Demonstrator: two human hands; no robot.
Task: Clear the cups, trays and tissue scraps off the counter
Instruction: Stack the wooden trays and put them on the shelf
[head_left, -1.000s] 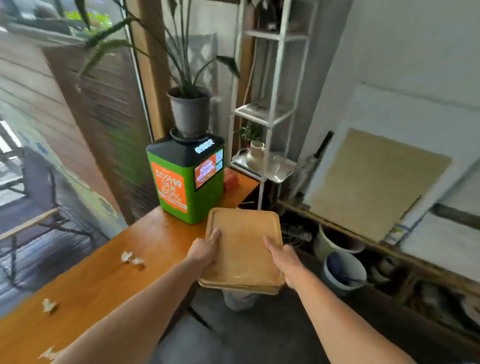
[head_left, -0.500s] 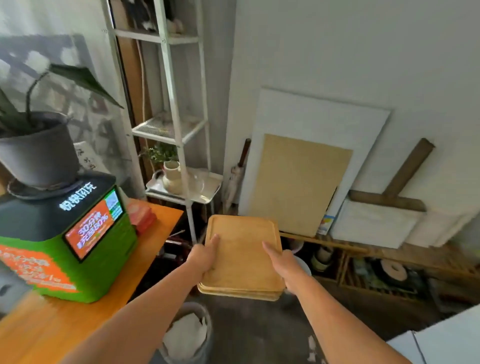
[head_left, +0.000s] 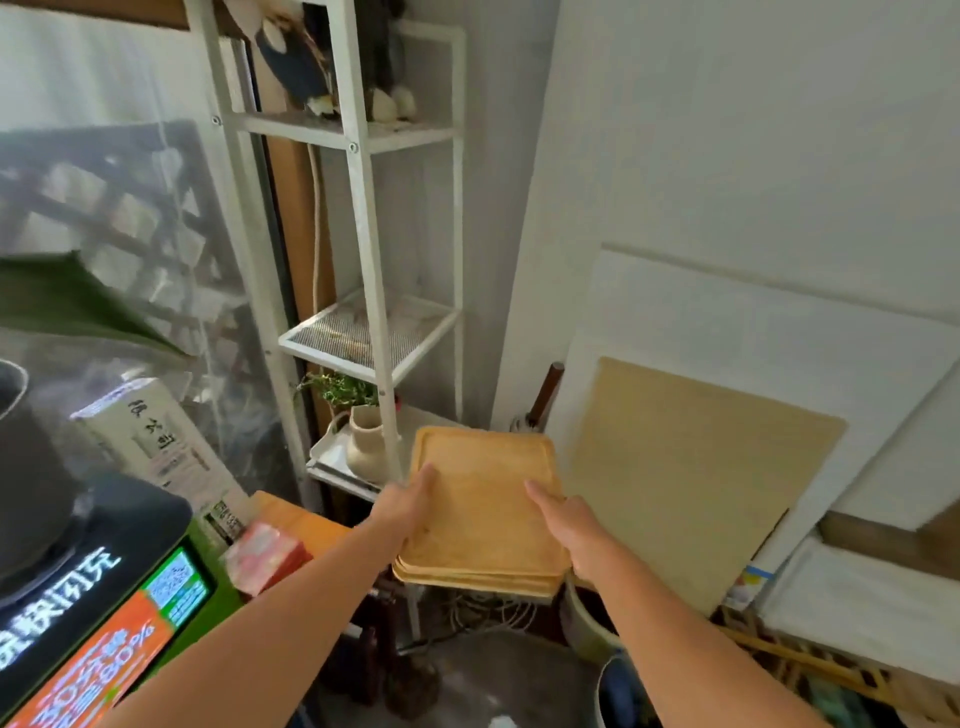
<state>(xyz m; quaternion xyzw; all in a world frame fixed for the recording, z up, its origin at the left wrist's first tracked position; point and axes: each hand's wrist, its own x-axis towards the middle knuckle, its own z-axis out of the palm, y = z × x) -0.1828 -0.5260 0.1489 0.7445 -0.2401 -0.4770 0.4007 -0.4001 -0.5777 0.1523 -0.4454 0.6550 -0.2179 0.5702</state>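
Trays (head_left: 480, 512) sit stacked between your left hand (head_left: 402, 506) and right hand (head_left: 569, 525), fingers clamped on both sides, long way pointing at the shelf (head_left: 363, 332) ahead.

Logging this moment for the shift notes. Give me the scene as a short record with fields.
held item: stack of wooden trays, roughly level, off the counter
left hand: grip on the stack's left edge, thumb on top
right hand: grip on the stack's right edge, thumb on top
ahead: white shelf unit with a small potted vase on its lower shelf
left: green kiosk on the wooden counter
cups, tissue scraps: none in view
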